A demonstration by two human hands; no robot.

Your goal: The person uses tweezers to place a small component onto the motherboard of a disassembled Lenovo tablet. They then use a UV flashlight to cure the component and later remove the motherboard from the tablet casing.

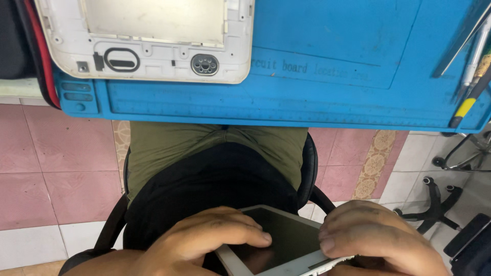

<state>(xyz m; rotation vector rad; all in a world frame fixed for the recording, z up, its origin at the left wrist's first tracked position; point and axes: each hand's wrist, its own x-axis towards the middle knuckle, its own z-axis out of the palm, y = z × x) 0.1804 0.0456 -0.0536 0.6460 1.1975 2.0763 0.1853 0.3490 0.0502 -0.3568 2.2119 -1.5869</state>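
We hold a white tablet [273,240] near our lap, left hand [204,237] and right hand [378,240] each with grip pinching its edges. A white back cover [153,56] lies far left on the blue mat [332,97].

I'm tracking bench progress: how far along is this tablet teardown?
Done: the white back frame lies separate on the blue mat. In hand: left hand and right hand hold the tablet's screen part over the lap. What remains can't be judged.
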